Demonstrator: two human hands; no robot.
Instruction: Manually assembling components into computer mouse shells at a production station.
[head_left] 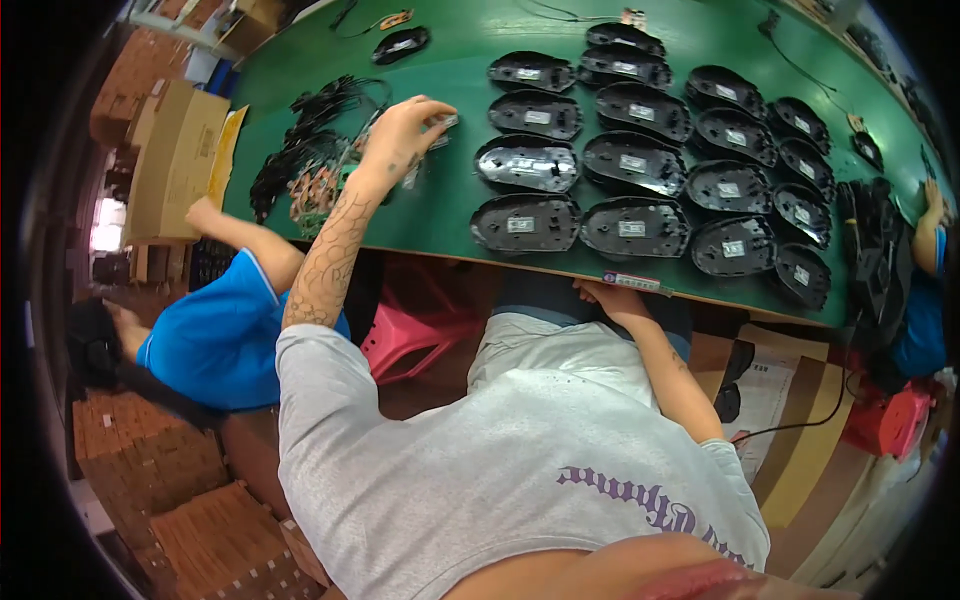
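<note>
L hand (405, 135) pinched on small part (438, 124) (from the pile beside it?) | mouse shells (640, 160) rowed to its right, undersides up | R hand (600, 293) at table edge (440, 250), grip can't tell

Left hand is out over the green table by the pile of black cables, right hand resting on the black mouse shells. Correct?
Not quite. In the head view the right hand is down at the near edge of the green table, off the black mouse shells. The left hand is indeed out over the table beside the pile of black cables.
</note>
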